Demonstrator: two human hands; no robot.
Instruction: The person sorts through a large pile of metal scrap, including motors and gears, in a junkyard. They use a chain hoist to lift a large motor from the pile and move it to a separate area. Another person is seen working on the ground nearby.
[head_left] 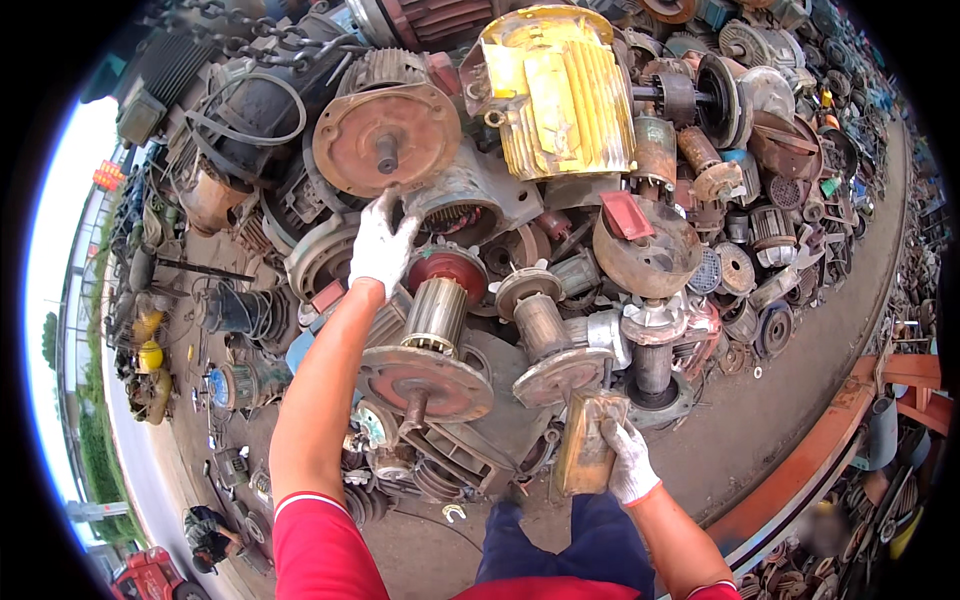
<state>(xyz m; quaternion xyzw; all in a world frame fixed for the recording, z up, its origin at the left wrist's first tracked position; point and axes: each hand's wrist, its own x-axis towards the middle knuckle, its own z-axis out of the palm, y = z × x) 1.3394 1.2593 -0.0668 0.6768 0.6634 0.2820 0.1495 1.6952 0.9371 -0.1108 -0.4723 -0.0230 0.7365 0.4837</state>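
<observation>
The right hand [630,462], in a white glove, is clamped on a worn, rust-brown rectangular block [588,445], its fingers over the block's right side. The block is held up at the near edge of the scrap pile, just in front of the flange of a rotor [543,325]. The left hand [384,242], also gloved, has its fingers apart and reaches up to the lower rim of a flanged electric motor [387,140]; whether the fingertips touch that rim is hard to tell from this angle.

A yellow finned motor [570,100] lies near the pile's far edge, right of the flanged motor. Below the left hand, another rotor [437,312] stands tilted above its rusty round flange. A red plate [627,215] rests on a round metal housing [648,255]. Along the right edge of the dirt ground [765,410] runs an orange beam [800,460].
</observation>
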